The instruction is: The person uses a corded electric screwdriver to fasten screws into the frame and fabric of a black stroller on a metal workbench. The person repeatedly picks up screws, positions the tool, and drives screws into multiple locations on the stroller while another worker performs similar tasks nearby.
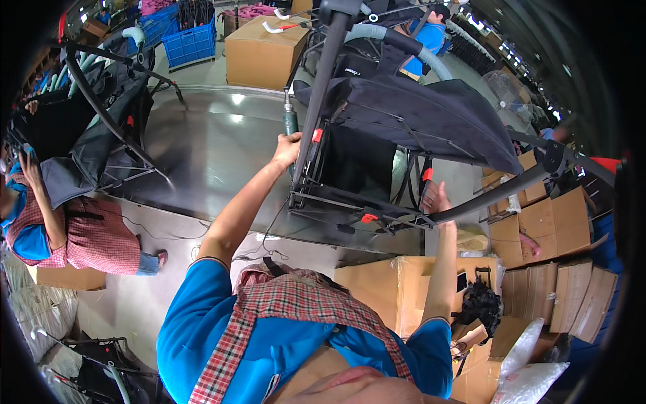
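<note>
A stroller with a dark fabric seat and canopy (417, 111) stands on a shiny metal worktable (215, 145) in front of me. My left hand (288, 149) is closed around a green electric screwdriver (290, 121), whose metal tip points up and away. It is beside the stroller's left upright tube (323, 87), near a red clip (317, 136). On the right side, my right hand (436, 198) is raised by the lower end of a thick dark tube (494, 195). Its fingers look loosely apart, with a red clip (427, 175) just above. Part of the palm's contact with the frame is hidden.
Another stroller (111, 128) stands at the table's left end, where a co-worker in a checked apron (94, 229) works. Cardboard boxes (552, 225) crowd the right, and a large carton (377, 283) sits close by me. Beyond the table are a carton (262, 54) and a blue crate (190, 44).
</note>
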